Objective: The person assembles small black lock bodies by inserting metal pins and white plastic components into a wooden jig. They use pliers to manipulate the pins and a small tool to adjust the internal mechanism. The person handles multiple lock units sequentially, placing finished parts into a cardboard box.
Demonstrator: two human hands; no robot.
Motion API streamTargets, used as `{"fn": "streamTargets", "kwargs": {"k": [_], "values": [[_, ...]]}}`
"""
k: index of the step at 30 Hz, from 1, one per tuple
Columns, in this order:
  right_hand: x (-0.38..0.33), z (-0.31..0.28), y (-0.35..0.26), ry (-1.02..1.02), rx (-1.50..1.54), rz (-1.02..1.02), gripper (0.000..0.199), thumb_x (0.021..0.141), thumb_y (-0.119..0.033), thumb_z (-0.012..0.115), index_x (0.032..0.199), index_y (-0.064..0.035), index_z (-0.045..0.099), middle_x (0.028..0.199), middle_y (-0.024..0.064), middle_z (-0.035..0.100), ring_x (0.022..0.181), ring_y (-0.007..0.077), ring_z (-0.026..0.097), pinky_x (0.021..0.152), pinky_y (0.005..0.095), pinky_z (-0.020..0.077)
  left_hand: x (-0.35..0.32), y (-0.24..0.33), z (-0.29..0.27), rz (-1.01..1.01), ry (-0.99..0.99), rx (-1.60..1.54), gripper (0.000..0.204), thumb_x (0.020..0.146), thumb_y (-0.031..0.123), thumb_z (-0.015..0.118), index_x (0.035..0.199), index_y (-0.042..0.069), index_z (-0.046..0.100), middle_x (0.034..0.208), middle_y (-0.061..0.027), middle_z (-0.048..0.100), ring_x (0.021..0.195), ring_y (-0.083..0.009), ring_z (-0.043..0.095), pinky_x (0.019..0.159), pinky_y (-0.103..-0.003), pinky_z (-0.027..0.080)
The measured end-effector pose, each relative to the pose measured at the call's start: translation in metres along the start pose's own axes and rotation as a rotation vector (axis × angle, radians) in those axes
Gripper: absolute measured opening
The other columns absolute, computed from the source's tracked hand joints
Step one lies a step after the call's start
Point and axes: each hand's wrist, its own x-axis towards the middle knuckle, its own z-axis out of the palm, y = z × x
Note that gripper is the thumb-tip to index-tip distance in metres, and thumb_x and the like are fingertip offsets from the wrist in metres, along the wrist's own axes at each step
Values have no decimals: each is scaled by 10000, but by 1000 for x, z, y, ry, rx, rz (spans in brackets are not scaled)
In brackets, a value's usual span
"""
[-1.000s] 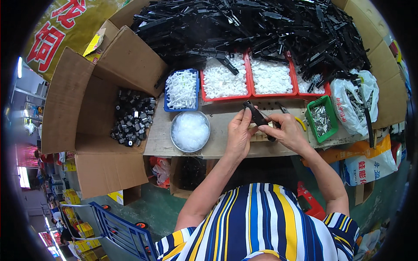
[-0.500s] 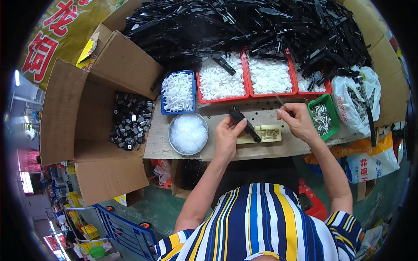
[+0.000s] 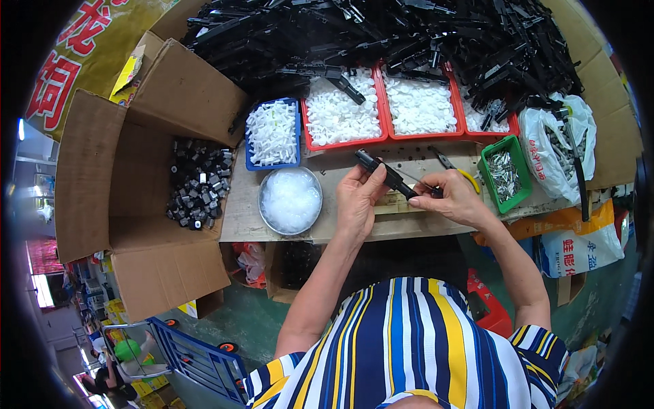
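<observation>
My left hand (image 3: 357, 203) grips a long black plastic part (image 3: 383, 173) near its upper end, holding it slanted over the wooden work board (image 3: 327, 163). My right hand (image 3: 451, 198) pinches the lower end of the same part, its fingers closed around a small piece that I cannot make out. Both hands hover above a pale wooden jig on the board. Yellow-handled pliers (image 3: 455, 168) lie just beyond my right hand.
A round bowl of clear bits (image 3: 290, 199), a blue tray of white pieces (image 3: 272, 133), red trays of white discs (image 3: 339, 112) and a green bin of metal parts (image 3: 504, 172) ring the board. Black parts pile (image 3: 381, 34) behind; a cardboard box (image 3: 197, 183) at left holds finished black pieces.
The black part has swung from near upright to a slant. My right hand has moved left to its lower end, and my left hand has shifted slightly right.
</observation>
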Motion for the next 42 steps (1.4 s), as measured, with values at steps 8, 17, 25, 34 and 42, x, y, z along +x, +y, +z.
{"fn": "streamTargets", "kwargs": {"k": [8, 17, 25, 34, 42], "values": [[-6, 0, -5, -6, 53, 100, 279, 824, -214, 686, 830, 65, 679, 621, 35, 548, 597, 86, 480, 554, 301, 386, 0, -1, 7, 83, -54, 75, 223, 926, 60, 693, 1140, 6, 658, 998, -30, 687, 885, -96, 653, 783, -260, 546], [-1, 17, -2, 183, -169, -76, 262, 747, -137, 612, 874, 82, 678, 537, 96, 471, 500, 115, 451, 483, 317, 364, 2, -3, 10, 179, -8, 228, 218, 904, 76, 727, 1096, -8, 667, 954, -32, 682, 814, -82, 635, 738, -235, 527], [-1, 10, -12, 243, -172, 7, 233, 754, -133, 619, 841, 78, 670, 543, 72, 484, 527, 85, 440, 483, 304, 358, 1, 1, 16, 87, 11, 188, 267, 879, 84, 761, 1107, -4, 654, 967, -29, 687, 845, -78, 644, 725, -230, 536], [3, 18, -12, 239, -123, -39, 266, 770, -182, 677, 816, 80, 662, 564, 87, 521, 558, 86, 481, 504, 307, 391, -14, -17, 19, 27, -86, 266, 218, 883, 68, 749, 1048, -36, 650, 981, -71, 693, 886, -114, 657, 779, -262, 542], [5, 19, -4, 216, -264, -90, 258, 798, -185, 683, 843, 69, 679, 599, 166, 547, 527, 164, 543, 501, 336, 407, -16, -10, 24, 127, -25, 1043, 224, 894, 114, 749, 1005, -57, 655, 958, -90, 715, 859, -99, 656, 760, -250, 534]]}}
